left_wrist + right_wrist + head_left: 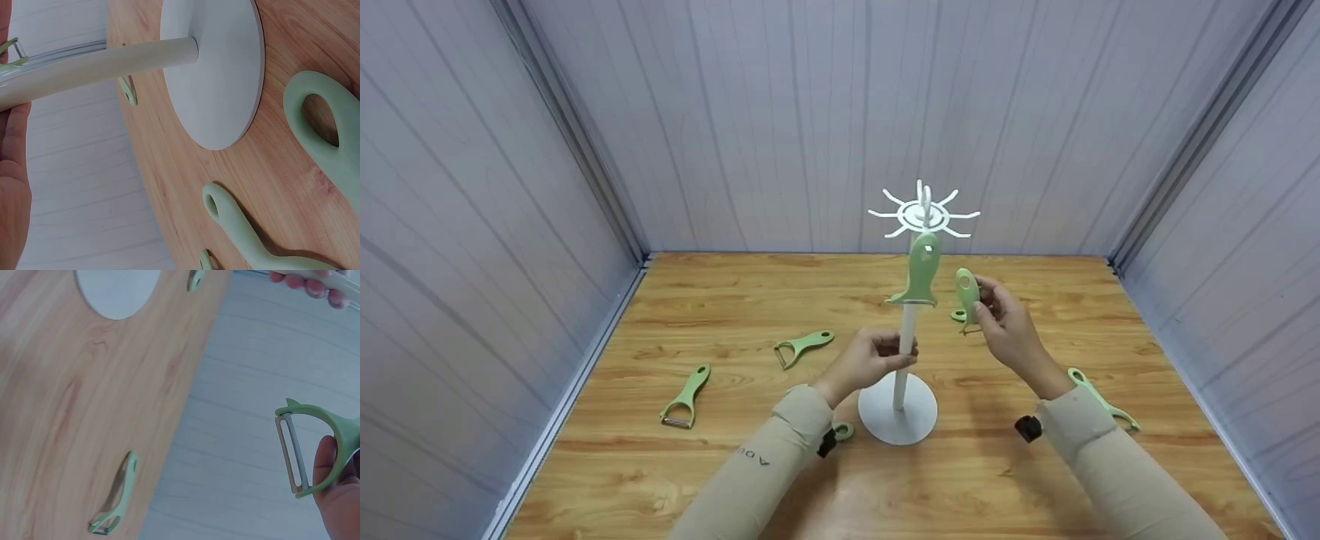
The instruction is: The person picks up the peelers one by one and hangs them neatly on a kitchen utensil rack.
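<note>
A white hook stand rises from a round base (898, 412) in the middle of the wooden table, and a green tool (919, 274) hangs from its hook crown (924, 214). My left hand (889, 349) grips the pole (906, 375) halfway up. In the left wrist view the pole (101, 64) runs to the base (219, 73). My right hand (982, 306) holds a green peeler (967, 294) upright, just right of the hanging tool. In the right wrist view the peeler (315, 455) shows its blade, pinched in the hand (337, 500).
More green peelers lie on the table (675, 480): one at mid-left (804, 346), one further left (686, 396), one by my right sleeve (1102, 401), one under my left wrist (842, 431). Grey panelled walls close the table on three sides.
</note>
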The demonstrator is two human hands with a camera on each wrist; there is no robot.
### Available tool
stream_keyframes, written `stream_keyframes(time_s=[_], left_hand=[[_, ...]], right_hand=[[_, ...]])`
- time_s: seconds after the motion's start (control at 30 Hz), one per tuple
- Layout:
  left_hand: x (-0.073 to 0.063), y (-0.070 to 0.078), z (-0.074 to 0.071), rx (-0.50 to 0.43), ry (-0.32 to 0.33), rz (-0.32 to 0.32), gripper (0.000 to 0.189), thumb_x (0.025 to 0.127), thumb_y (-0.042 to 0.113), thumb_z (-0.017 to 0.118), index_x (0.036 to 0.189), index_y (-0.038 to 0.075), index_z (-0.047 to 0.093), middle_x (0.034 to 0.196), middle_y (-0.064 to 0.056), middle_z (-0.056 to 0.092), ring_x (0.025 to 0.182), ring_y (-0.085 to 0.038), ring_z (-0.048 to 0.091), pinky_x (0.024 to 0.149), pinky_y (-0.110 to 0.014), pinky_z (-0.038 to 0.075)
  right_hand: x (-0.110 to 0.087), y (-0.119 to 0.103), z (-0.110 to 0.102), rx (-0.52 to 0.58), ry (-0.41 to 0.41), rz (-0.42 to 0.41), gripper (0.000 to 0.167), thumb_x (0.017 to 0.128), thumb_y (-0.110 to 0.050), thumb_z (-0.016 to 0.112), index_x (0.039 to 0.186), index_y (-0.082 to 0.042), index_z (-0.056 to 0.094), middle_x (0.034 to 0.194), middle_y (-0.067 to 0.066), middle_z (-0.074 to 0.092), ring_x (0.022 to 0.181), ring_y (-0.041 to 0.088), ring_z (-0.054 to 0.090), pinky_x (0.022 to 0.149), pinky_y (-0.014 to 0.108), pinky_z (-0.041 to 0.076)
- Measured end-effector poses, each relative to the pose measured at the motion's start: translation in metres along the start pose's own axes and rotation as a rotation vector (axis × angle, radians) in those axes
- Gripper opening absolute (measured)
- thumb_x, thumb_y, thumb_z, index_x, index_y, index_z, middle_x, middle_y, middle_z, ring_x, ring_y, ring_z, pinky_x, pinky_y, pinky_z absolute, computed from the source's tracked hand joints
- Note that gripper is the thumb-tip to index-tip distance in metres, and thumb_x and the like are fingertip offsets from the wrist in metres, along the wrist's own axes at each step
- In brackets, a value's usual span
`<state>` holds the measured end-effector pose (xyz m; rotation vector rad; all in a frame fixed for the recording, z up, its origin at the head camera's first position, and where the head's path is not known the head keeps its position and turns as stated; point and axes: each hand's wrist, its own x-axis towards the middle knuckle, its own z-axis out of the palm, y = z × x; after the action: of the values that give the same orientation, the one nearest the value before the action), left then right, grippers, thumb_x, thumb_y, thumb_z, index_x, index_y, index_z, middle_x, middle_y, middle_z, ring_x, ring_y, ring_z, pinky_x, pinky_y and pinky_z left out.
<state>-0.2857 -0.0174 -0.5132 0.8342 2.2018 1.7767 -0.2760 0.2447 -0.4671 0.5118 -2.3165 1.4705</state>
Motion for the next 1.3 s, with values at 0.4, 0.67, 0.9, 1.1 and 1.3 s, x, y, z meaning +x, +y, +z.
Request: stream_keyframes(time_s=[0.4,0.67,0.9,1.1,1.3], left_hand=[[-0.001,0.0,0.001,0.003,-0.004,0.005,0.015,0.099,0.005,0.079,0.113,0.0,0.08,0.111,-0.019,0.081,0.105,-0.023,0.079,0.095,-0.034,0.066],[0.0,0.0,0.0,-0.014,-0.023,-0.025,0.016,0.101,0.005,0.077,0.115,-0.001,0.079,0.117,-0.028,0.078,0.109,-0.026,0.079,0.097,-0.036,0.065],[0.0,0.001,0.0,-0.014,-0.013,-0.016,0.016,0.1,0.005,0.078,0.115,-0.001,0.08,0.114,-0.021,0.081,0.108,-0.026,0.08,0.096,-0.034,0.066],[0.0,0.0,0.0,-0.008,-0.009,-0.011,0.015,0.1,0.006,0.078,0.114,0.0,0.08,0.114,-0.024,0.08,0.107,-0.025,0.08,0.096,-0.034,0.066],[-0.001,0.0,-0.001,-0.002,-0.003,-0.028,0.017,0.1,0.008,0.079,0.115,0.002,0.081,0.114,-0.02,0.081,0.107,-0.024,0.08,0.095,-0.033,0.066]], right_hand=[[0.0,-0.028,-0.001,0.062,0.007,-0.09,0.04,0.107,0.014,0.049,0.147,0.016,0.053,0.114,0.028,0.065,0.096,0.007,0.061,0.078,0.014,0.054],[-0.001,-0.044,-0.004,0.117,0.027,-0.079,0.04,0.106,0.012,0.054,0.146,0.016,0.049,0.113,0.024,0.065,0.095,0.007,0.063,0.078,0.018,0.056],[-0.001,-0.055,-0.006,0.12,0.063,-0.099,0.039,0.103,0.011,0.063,0.139,0.016,0.049,0.108,0.009,0.064,0.09,0.007,0.062,0.072,0.015,0.056],[0.0,-0.07,-0.008,0.144,0.116,-0.149,0.038,0.099,0.012,0.068,0.133,0.016,0.051,0.106,-0.004,0.066,0.086,0.007,0.061,0.069,0.015,0.052],[0.002,-0.084,-0.012,0.17,0.148,-0.228,0.037,0.097,0.015,0.068,0.13,0.018,0.051,0.105,-0.008,0.066,0.084,0.005,0.061,0.069,0.014,0.052]])
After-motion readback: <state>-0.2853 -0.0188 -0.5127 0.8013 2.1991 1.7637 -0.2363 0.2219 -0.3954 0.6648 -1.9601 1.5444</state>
